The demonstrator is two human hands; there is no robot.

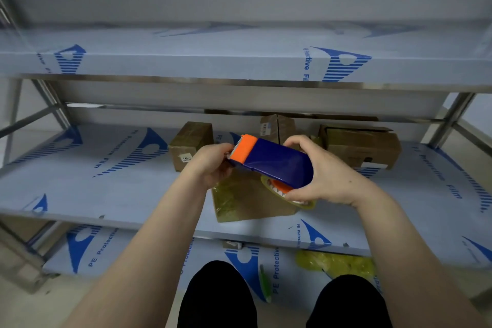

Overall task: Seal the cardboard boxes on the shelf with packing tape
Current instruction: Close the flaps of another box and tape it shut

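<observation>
Head view: the right hand [326, 177] wraps its grip round the tape dispenser [274, 164] above a box [247, 205] on the shelf [119, 194]. The left hand [211, 165] pinches near the teeth, which could cut fingers.

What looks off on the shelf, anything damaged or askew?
The back-right box has loose, unsealed top flaps and sits skewed. Crumpled yellow plastic lies on the lower shelf. Nothing else stands out.

A storeroom or packing area: steel shelving [239, 85] still wrapped in blue-printed protective film [306, 64], with taped cardboard boxes [362, 146] stacked on it
</observation>
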